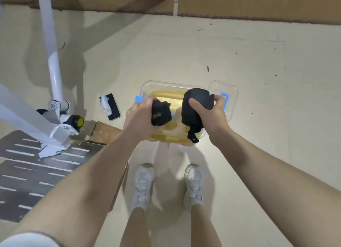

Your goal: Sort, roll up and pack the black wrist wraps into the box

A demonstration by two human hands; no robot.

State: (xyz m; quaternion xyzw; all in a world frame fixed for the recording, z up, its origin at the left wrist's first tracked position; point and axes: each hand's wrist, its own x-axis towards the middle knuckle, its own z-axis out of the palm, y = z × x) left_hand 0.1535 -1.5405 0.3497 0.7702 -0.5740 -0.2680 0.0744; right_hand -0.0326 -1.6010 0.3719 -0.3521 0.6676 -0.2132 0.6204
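Gripping one black wrist wrap each, the left hand [137, 115] clasps a compact roll [161, 114] and the right hand [212, 112] a looser bundle [193, 108], above the clear box [147, 86] on the floor. Soft, light fabric likely unrolls; pinch across the coil.

Two black wrist wraps [161, 114] [195, 106] (bunched), clear box [147, 87] below
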